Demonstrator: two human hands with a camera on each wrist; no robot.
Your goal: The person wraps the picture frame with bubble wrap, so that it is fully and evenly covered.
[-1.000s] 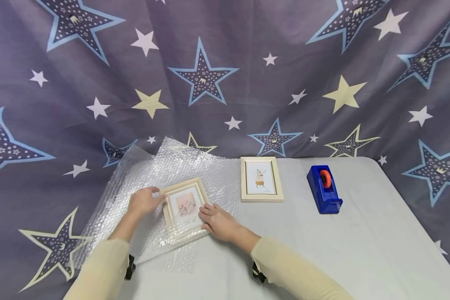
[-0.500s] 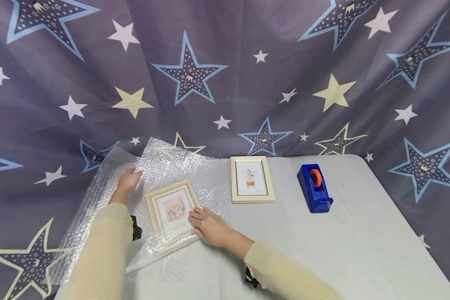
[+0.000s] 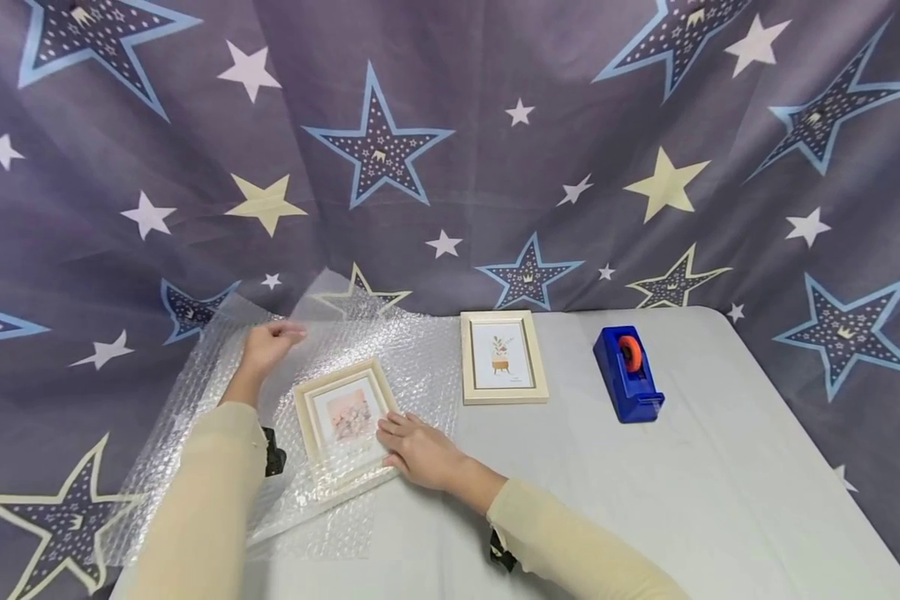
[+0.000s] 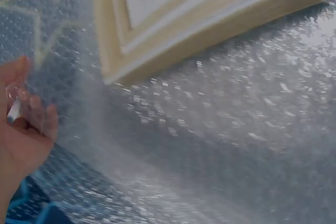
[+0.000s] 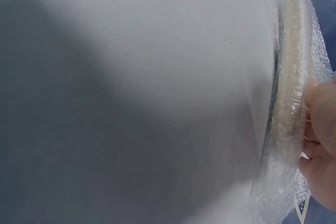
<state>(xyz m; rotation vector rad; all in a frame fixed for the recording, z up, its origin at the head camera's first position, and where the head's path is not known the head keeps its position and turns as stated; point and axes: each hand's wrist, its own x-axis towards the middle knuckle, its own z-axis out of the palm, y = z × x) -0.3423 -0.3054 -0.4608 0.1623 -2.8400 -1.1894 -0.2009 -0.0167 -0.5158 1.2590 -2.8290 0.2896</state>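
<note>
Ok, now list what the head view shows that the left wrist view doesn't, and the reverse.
Only the head view: the blue tape dispenser, the plant-picture frame, and the right hand at the pink-picture frame.

Only the left wrist view: the inner side of the left hand, and that frame's outer side wall nearest this hand.

Both: the left hand, the pink-picture frame, the bubble wrap and the starred backdrop.
</note>
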